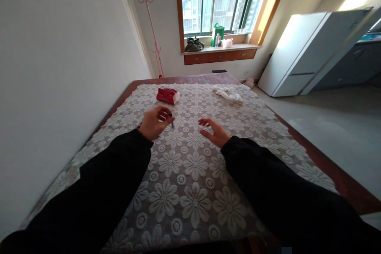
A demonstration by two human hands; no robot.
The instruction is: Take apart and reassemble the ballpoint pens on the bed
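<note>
My left hand (156, 122) is closed, with thumb and fingertips pinching a small slim object (172, 124) that has a dark top and a bluish lower part. Its kind is too small to make out. Across from it, my right hand (214, 131) hovers over the lace tablecloth (195, 164), fingers apart and nothing between them. Just beyond my left hand lies a red soft packet (167, 96) with a whitish end. A crumpled white plastic bag or cloth (229, 96) rests farther back on the right.
A wooden table (315, 162) shows around the tablecloth, with a white wall (59, 47) along its left. Behind stand a pink coat rack (150, 16) and a windowsill (208, 50) bearing a green bag (218, 35) and a dark bag (194, 44). A white fridge (309, 47) is at right.
</note>
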